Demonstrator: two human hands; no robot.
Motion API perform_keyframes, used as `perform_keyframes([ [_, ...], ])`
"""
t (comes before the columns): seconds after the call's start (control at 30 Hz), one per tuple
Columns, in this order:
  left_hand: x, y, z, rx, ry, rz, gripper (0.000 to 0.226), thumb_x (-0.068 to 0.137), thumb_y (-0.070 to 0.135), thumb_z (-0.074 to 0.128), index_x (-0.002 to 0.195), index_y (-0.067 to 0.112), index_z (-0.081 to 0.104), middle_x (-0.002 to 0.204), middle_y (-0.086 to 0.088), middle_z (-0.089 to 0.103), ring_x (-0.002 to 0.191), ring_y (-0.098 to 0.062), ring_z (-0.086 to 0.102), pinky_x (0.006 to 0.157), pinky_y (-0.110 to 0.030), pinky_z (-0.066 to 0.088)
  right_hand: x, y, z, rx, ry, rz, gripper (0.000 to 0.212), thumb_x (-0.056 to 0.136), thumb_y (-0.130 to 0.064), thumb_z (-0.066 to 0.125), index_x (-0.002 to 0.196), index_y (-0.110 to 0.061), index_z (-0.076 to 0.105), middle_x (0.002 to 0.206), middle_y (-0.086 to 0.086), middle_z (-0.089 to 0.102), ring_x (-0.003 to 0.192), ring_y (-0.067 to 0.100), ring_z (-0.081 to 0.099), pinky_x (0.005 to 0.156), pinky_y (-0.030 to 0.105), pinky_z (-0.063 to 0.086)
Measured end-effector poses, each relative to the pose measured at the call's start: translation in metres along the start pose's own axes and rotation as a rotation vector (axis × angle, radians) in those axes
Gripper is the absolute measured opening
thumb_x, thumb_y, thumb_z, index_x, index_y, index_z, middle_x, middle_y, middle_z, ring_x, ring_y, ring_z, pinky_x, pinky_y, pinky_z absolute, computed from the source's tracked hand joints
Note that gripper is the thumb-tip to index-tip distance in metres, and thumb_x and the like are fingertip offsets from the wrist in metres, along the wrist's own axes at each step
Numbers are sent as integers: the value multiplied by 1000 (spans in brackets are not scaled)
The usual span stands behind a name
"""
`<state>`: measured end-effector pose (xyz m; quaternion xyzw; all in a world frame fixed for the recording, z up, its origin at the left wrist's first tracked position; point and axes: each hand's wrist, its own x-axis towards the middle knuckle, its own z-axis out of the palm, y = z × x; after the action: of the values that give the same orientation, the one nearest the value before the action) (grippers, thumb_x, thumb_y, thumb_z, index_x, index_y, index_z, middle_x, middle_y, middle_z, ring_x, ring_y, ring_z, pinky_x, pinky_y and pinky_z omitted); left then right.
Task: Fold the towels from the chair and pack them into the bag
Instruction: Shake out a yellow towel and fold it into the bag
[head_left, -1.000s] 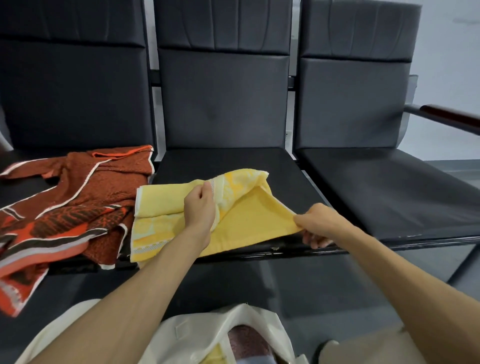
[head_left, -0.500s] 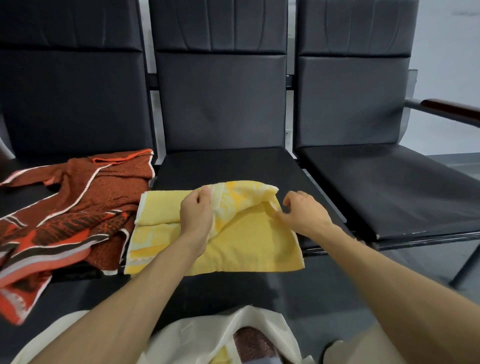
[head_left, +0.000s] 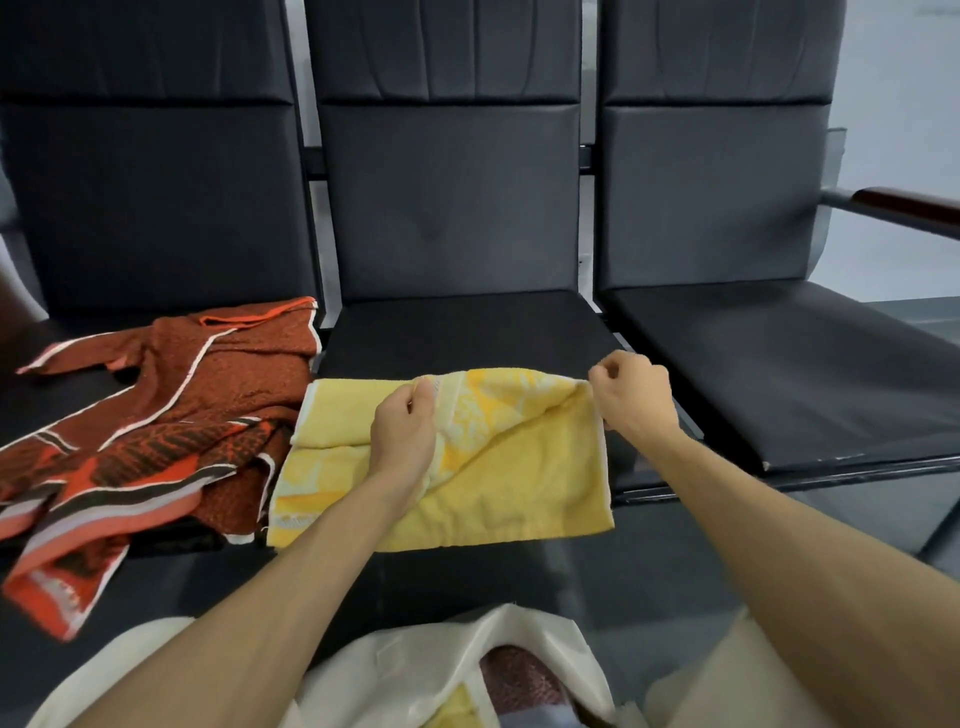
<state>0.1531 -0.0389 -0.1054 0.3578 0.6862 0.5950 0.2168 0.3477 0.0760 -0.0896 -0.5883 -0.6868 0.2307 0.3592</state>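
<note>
Scene was lit evenly by soft, diffuse light, brighter toward the right wall (head_left: 893, 156). Faint sheen was seen on the black seat (head_left: 779, 374). Shadows were soft. Edges were bent by wide-angle distortion; the bag (head_left: 415, 670) was slightly blurred.

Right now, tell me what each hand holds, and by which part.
Both hold the yellow towel. The left hand pinches its folded-over top edge near the middle; the right hand pinches its far right corner.

Bare forearms (head_left: 291, 597), beige trouser leg (head_left: 722, 680) (partly seen)
</note>
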Motion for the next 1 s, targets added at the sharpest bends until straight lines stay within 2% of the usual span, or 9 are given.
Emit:
perform_keyframes([
  [0.07, -2, -2, 3, 38, -59, 31, 36, 102, 33, 41, 71, 14, 44, 68, -1, 41, 66, -16, 40, 60, -31, 35, 4, 6, -8, 199, 7, 175, 26, 93, -11, 45, 91, 3, 67, 82, 15, 70, 62, 25, 67, 61, 39, 61],
  [0.17, -5, 0, 3, 102, -188, 119, 36, 101, 34, 43, 71, 13, 46, 67, -1, 42, 65, -15, 41, 61, -32, 36, 5, 15, -15, 66, -64, 202, 26, 89, -10, 50, 92, 10, 67, 86, 23, 71, 60, 26, 61, 67, 47, 60],
  [0.3, -17, 4, -4, 276, -639, 310, 41, 99, 40, 45, 72, 10, 52, 69, 4, 47, 66, -10, 45, 65, -30, 38, 7, 16, -17, -29, -174, 159, 25, 90, -13, 54, 96, 7, 69, 90, 19, 72, 62, 21, 62, 62, 37, 60],
  [0.37, -22, 1, -5, 429, -887, 366, 49, 96, 50, 42, 86, 8, 64, 92, 0, 60, 89, -10, 54, 82, -29, 42, 8, 16, -20, -68, -269, 165, 24, 90, -13, 54, 99, 4, 69, 87, 13, 70, 62, 17, 61, 50, 25, 53],
  [0.47, -24, -4, -6, 557, -1055, 339, 43, 94, 53, 42, 117, 28, 68, 141, 17, 48, 135, 5, 28, 110, -21, 22, 7, 17, -24, -111, -302, 128, 21, 91, -12, 53, 96, 0, 70, 81, 7, 67, 62, 17, 61, 51, 22, 50],
  [0.53, -22, -4, -6, 502, -986, 317, 24, 98, 32, 53, 116, 32, 69, 141, 19, 49, 135, 7, 29, 112, -21, 23, 5, 16, -25, -123, -307, 86, 19, 90, -12, 52, 91, -4, 70, 81, 8, 70, 61, 17, 62, 54, 25, 53],
  [0.67, -9, -4, -14, 583, -731, 398, 57, 83, -9, 46, 118, 31, 65, 131, 18, 52, 129, 0, 41, 112, -25, 32, -4, 11, -27, -213, -425, -115, 13, 89, -19, 56, 83, -16, 68, 77, 0, 69, 65, 12, 62, 69, 31, 59],
  [0.8, 8, -15, -31, 872, -606, 478, 54, 87, 3, 53, 135, 30, 52, 143, 14, 41, 138, -7, 30, 115, -27, 23, -15, 2, -26, -317, -555, -290, 11, 91, -29, 63, 87, -20, 67, 79, -7, 66, 72, 6, 59, 61, 19, 44],
  [1.0, 27, -18, -63, 922, -326, 367, 53, 86, 10, 59, 135, 27, 47, 135, 7, 40, 126, -17, 41, 105, -34, 38, -47, -25, -8, -359, -693, -554, 27, 82, -52, 70, 90, -28, 59, 91, -13, 52, 75, 3, 49, 67, 18, 38],
])
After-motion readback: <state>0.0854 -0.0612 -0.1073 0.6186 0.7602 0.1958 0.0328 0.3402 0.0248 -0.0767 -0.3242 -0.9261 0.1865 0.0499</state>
